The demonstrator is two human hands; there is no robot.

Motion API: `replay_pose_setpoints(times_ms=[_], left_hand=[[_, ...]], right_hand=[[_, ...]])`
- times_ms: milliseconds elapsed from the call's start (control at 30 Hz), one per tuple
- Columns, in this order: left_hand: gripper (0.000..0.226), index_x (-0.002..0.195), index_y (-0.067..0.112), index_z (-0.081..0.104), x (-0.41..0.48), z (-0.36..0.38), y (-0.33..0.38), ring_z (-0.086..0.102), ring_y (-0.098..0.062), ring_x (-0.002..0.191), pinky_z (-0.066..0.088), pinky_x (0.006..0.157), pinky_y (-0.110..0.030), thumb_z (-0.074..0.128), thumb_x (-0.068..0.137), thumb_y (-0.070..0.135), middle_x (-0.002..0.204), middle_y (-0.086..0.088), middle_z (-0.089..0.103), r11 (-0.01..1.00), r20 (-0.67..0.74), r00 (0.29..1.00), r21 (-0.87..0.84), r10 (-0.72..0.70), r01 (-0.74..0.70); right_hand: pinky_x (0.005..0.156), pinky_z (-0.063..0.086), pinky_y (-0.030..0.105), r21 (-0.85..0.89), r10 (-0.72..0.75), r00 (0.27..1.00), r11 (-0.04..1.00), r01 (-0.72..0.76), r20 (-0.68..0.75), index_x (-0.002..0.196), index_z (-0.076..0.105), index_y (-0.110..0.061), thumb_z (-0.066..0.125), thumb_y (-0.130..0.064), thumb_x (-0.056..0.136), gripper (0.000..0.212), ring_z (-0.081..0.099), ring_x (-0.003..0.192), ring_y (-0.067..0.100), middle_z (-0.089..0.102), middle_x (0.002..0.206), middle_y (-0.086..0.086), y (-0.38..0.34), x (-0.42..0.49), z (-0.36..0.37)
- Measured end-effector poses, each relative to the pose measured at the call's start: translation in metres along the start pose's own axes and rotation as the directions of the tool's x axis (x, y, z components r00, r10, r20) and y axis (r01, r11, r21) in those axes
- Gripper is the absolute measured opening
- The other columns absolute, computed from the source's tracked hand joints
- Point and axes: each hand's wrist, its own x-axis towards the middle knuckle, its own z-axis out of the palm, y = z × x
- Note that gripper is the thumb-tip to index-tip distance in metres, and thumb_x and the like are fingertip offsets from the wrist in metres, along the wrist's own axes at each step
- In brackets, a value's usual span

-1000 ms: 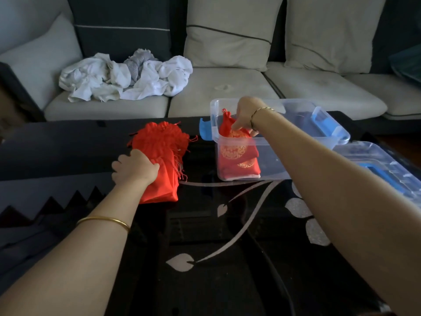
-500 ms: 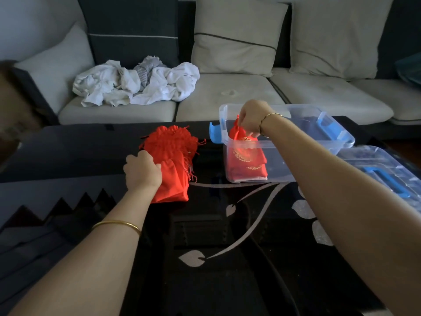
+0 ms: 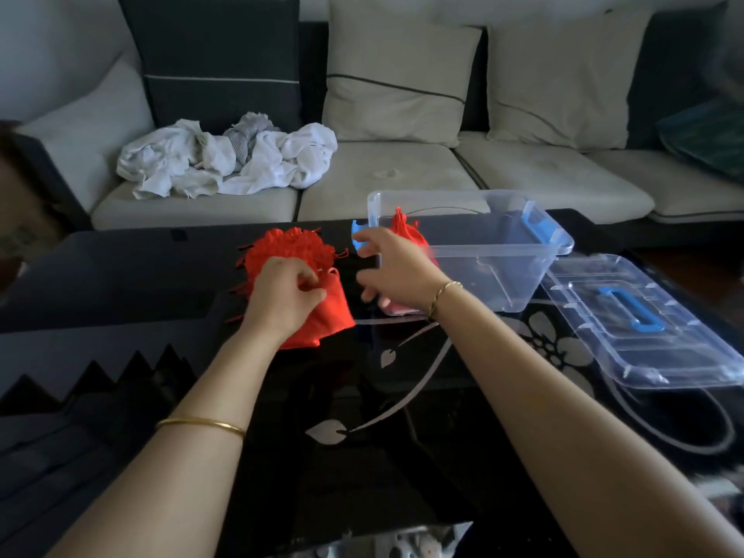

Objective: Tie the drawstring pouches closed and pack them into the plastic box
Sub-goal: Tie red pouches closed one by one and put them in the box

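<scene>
— Seeing the left hand (image 3: 282, 302)?
— Yes: curled down on the top pouch (image 3: 336, 316), fingers bent into the red cloth near its mouth, gripping it. Gold bangle (image 3: 201, 424) further back on that forearm.
— And under that pouch?
— Resting on the pile of red pouches (image 3: 290, 245), on the black glass table (image 3: 362, 469), just left of the plastic box (image 3: 503, 251). Loose red cords sticking out round the pile's edges.
— Anything in the right hand (image 3: 396, 271)?
— Nothing to be seen in it. Spread wide, fingers straight and apart, a little blurred, hanging between the pile and the box's left end, partly in front of the box wall. Thin bracelet (image 3: 443, 294) at the wrist.
— Inside the box?
— One packed pouch (image 3: 406, 231) at the left end, gathered top poking above the rim, mostly hidden behind the right hand. Some red showing through the wall below the hand too; impossible to tell how many there.
— Lid?
— Off, lying flat on the table just right of the box: clear lid (image 3: 684, 356), blue handle (image 3: 630, 310) facing up.
— Behind the table?
— Pale sofa (image 3: 402, 183), with a heap of white clothes (image 3: 225, 163) on its left seat and cushions along the back
</scene>
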Motion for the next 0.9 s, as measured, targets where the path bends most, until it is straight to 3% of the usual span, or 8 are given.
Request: replay_pose_setpoints(times_ms=[100, 200, 267, 400, 500, 667, 800, 900], left_hand=[[0.012, 0.082, 0.010, 0.062, -0.021, 0.000, 0.031, 0.052, -0.017, 0.085, 0.031, 0.068, -0.019, 0.071, 0.075, 0.006, 0.093, -0.006, 0.056, 0.993, 0.022, 0.996, -0.082, 0.090, -0.088], [0.012, 0.086, 0.010, 0.063, -0.035, 0.004, 0.051, 0.054, -0.016, 0.087, 0.034, 0.065, -0.018, 0.069, 0.077, 0.006, 0.095, -0.004, 0.058, 0.982, 0.065, 0.986, -0.125, 0.153, -0.144], [0.017, 0.093, 0.012, 0.060, -0.043, 0.011, 0.055, 0.055, -0.015, 0.087, 0.038, 0.067, -0.020, 0.069, 0.079, 0.007, 0.094, 0.000, 0.060, 0.982, 0.094, 0.984, -0.133, 0.151, -0.137], [0.032, 0.113, 0.015, 0.054, -0.054, 0.026, 0.047, 0.061, -0.020, 0.086, 0.045, 0.075, -0.031, 0.064, 0.084, 0.006, 0.094, 0.001, 0.063, 0.994, 0.146, 0.984, -0.046, 0.100, -0.094], [0.016, 0.104, 0.014, 0.064, -0.055, 0.030, 0.042, 0.062, -0.023, 0.088, 0.049, 0.074, -0.035, 0.059, 0.089, 0.012, 0.098, -0.002, 0.067, 0.990, 0.132, 0.990, 0.123, 0.057, -0.074], [0.011, 0.092, 0.012, 0.068, -0.051, 0.024, 0.039, 0.061, -0.023, 0.087, 0.051, 0.077, -0.042, 0.059, 0.091, 0.018, 0.093, -0.004, 0.066, 0.985, 0.115, 0.993, 0.163, 0.037, -0.055], [0.013, 0.091, 0.011, 0.069, -0.050, 0.018, 0.034, 0.063, -0.023, 0.079, 0.053, 0.074, -0.041, 0.058, 0.092, 0.018, 0.089, -0.006, 0.068, 0.988, 0.100, 0.995, 0.150, 0.010, -0.025], [0.013, 0.089, 0.008, 0.069, -0.052, 0.013, 0.030, 0.065, -0.026, 0.076, 0.054, 0.075, -0.044, 0.059, 0.091, 0.016, 0.084, -0.010, 0.069, 0.992, 0.087, 0.996, 0.127, -0.024, 0.013]], right_hand=[[0.059, 0.055, 0.030, -0.063, 0.029, 0.995, 0.998, -0.024, 0.094, 0.138, 0.037, -0.015, 0.053, 0.003, 0.083, 0.060, 0.068, 0.083, 0.031, 0.047, 0.134, 0.007, 0.010, -0.014, 0.001], [0.065, 0.056, 0.035, -0.200, -0.001, 0.998, 0.980, 0.013, 0.059, 0.106, 0.063, -0.005, 0.054, -0.002, 0.083, 0.025, 0.068, 0.075, 0.028, 0.067, 0.094, 0.012, 0.016, -0.032, -0.007], [0.066, 0.054, 0.032, -0.262, 0.005, 0.999, 0.965, -0.014, -0.035, 0.091, 0.067, 0.001, 0.057, -0.007, 0.083, 0.014, 0.065, 0.073, 0.025, 0.068, 0.081, 0.014, 0.026, -0.045, -0.009], [0.076, 0.051, 0.041, -0.309, 0.037, 0.993, 0.948, -0.071, -0.117, 0.078, 0.063, -0.003, 0.061, -0.007, 0.079, 0.004, 0.062, 0.079, 0.030, 0.066, 0.083, 0.014, 0.055, -0.056, -0.002], [0.076, 0.050, 0.033, -0.369, 0.075, 0.991, 0.922, -0.112, -0.113, 0.087, 0.065, -0.005, 0.061, -0.008, 0.079, 0.010, 0.063, 0.085, 0.028, 0.067, 0.091, 0.013, 0.073, -0.055, 0.000], [0.074, 0.055, 0.032, -0.353, 0.157, 0.982, 0.917, -0.186, -0.110, 0.070, 0.053, -0.020, 0.058, -0.006, 0.080, 0.018, 0.068, 0.063, 0.020, 0.067, 0.076, 0.007, 0.092, -0.053, -0.008], [0.075, 0.055, 0.032, -0.355, 0.242, 0.965, 0.897, -0.262, -0.099, 0.063, 0.059, -0.013, 0.054, -0.009, 0.083, 0.020, 0.061, 0.051, 0.012, 0.070, 0.067, 0.012, 0.104, -0.058, -0.016], [0.073, 0.055, 0.033, -0.290, 0.287, 0.952, 0.907, -0.306, -0.107, 0.078, 0.066, 0.002, 0.054, -0.010, 0.086, 0.018, 0.059, 0.048, 0.013, 0.072, 0.076, 0.014, 0.113, -0.063, -0.021]])
